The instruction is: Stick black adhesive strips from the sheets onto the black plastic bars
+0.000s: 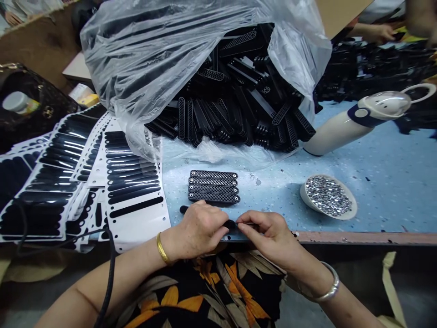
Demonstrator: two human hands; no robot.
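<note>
Head view: left hand [201,228], grip closed on a narrow, black, round-ended piece [230,224] at the speckled light-blue tabletop's [392,182] front edge; right hand [269,232], fingertips pinched beside its end, contents unclear. Beyond: four black, diamond-textured bars [214,187]; rightward, cream bowl [305,201], silvery bits [328,195] inside.

Both your forearms [136,264] angle inward. Your left hand [201,228] curls knuckles-up, its fingers [215,215] folded near the thumb [219,235]; just beside it, your right hand [271,234] is pinched, thumb and forefinger [252,217] pointing left.
</note>
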